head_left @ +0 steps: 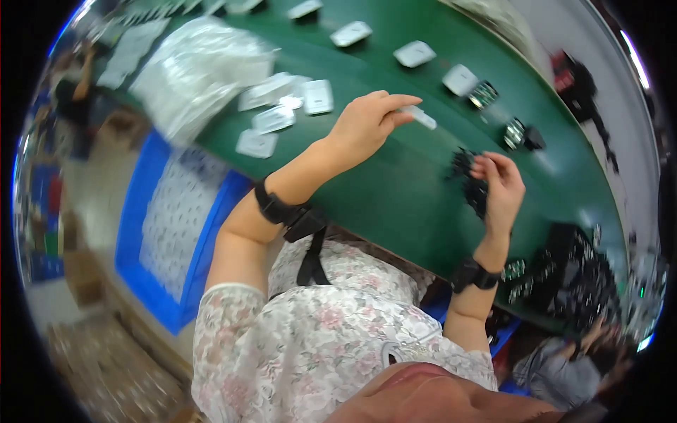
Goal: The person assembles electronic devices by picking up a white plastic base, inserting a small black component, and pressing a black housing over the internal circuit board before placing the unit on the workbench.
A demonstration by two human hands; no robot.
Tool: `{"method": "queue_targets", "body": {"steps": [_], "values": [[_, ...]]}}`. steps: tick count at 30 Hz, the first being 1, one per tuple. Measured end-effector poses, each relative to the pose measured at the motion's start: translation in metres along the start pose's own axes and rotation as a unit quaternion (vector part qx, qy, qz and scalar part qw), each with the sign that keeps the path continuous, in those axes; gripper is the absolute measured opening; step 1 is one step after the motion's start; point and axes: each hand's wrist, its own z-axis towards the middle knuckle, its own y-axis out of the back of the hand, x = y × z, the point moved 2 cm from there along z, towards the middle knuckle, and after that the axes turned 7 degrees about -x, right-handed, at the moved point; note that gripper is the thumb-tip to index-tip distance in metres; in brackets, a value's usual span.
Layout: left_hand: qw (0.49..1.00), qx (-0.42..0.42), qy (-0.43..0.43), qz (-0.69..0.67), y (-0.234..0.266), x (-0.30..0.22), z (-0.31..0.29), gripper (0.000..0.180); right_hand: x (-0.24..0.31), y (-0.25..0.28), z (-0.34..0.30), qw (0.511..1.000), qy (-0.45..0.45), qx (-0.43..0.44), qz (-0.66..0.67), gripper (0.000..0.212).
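Observation:
My left hand (367, 127) reaches over the green table, with thumb and index finger pinched on a small white plastic piece (425, 119). The piece sticks out past the fingertips toward the right. To the right, my right hand (502, 189) is at a pile of small black parts (462, 163), its fingers curled together. Whatever is between those fingertips is too small to make out. Left of my left hand lie several white rectangular plastic covers (318, 96), some overlapping.
A clear plastic bag (204, 70) rests at the table's left. Below it stands a blue bin (151, 296) of white parts. White housings (415, 54) line the far side, with metallic parts (515, 132) at right. Black parts (571, 275) are heaped near a co-worker (564, 370).

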Motion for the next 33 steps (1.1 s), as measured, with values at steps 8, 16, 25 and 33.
{"method": "queue_targets", "body": {"steps": [8,16,25,33], "values": [[0.987,0.06,-0.012,-0.149,-0.087,-0.024,0.005,0.013,0.001,0.002,0.001,0.99,-0.052,-0.027,0.126,0.011],[0.975,0.121,0.067,-0.174,-0.1,-0.025,-0.012,0.011,-0.001,-0.014,-0.011,0.98,-0.107,-0.006,0.166,0.007],[0.98,0.084,0.05,-0.174,-0.096,-0.02,-0.012,0.004,-0.001,-0.018,-0.013,0.996,-0.056,0.005,0.064,0.005],[0.98,0.08,0.051,-0.175,-0.096,-0.016,-0.015,0.004,0.015,-0.019,-0.014,0.926,0.281,-0.022,-0.251,0.012]]}}
